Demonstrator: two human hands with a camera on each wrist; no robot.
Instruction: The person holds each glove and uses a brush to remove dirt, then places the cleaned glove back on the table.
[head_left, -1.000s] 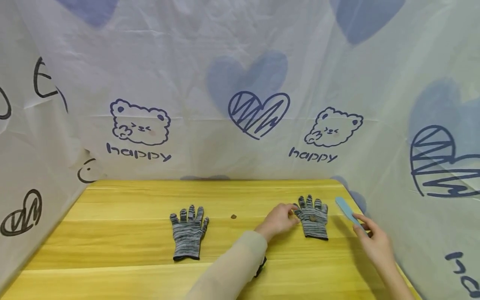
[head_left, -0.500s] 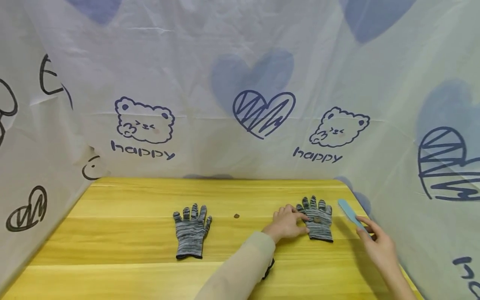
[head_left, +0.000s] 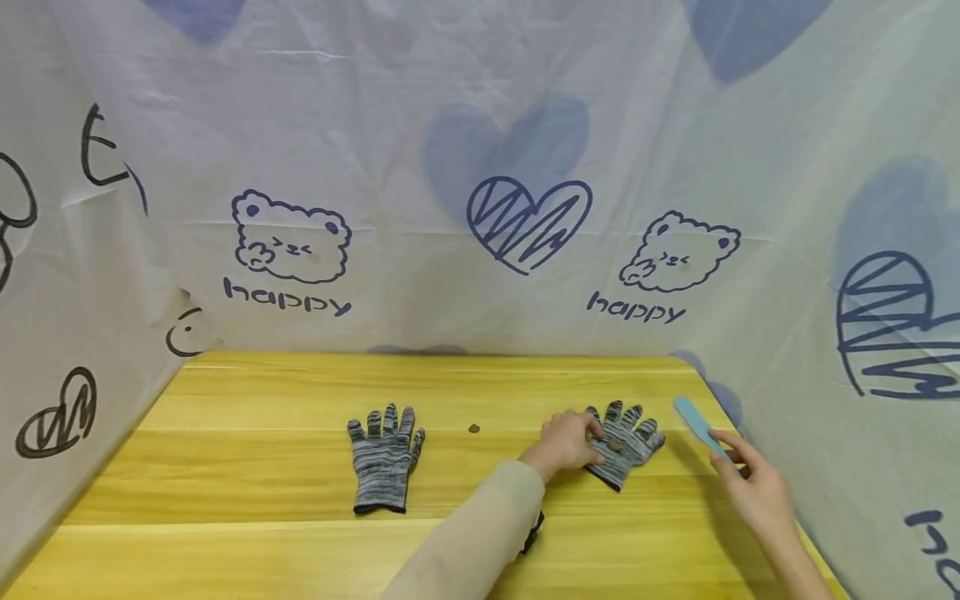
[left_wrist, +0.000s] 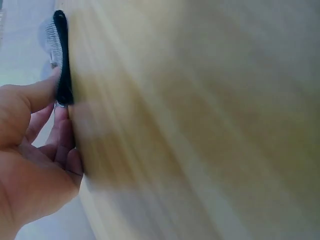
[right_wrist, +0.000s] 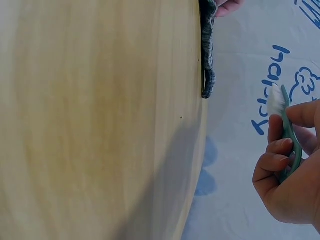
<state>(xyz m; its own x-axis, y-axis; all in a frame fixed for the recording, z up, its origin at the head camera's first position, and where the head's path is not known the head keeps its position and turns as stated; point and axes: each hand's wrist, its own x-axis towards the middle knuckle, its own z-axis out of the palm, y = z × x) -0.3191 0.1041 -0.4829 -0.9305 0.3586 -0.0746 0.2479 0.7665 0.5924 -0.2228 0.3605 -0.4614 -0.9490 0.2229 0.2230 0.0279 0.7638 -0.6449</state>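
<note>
My left hand [head_left: 566,440] grips the left edge of a grey striped knit glove [head_left: 626,446] lying on the table at the right in the head view, thumb and fingers on the fabric. A brown spot shows on that glove. Seen edge-on in the left wrist view, the glove's dark cuff [left_wrist: 63,65] is at my thumb. Off to the right, my right hand [head_left: 757,487] holds a light blue brush [head_left: 697,421] by its handle, raised over the table. Its white bristles [right_wrist: 276,101] show in the right wrist view, on the side facing the table.
A second grey striped glove [head_left: 381,460] lies flat at the left of the wooden table [head_left: 247,483]. Between the gloves is a small brown piece [head_left: 474,428]. Printed white sheets [head_left: 420,275] stand at the back and sides.
The right-hand glove has turned, its fingers swinging right and its cuff left, with my left hand on its edge. The brush has barely moved in my right hand.
</note>
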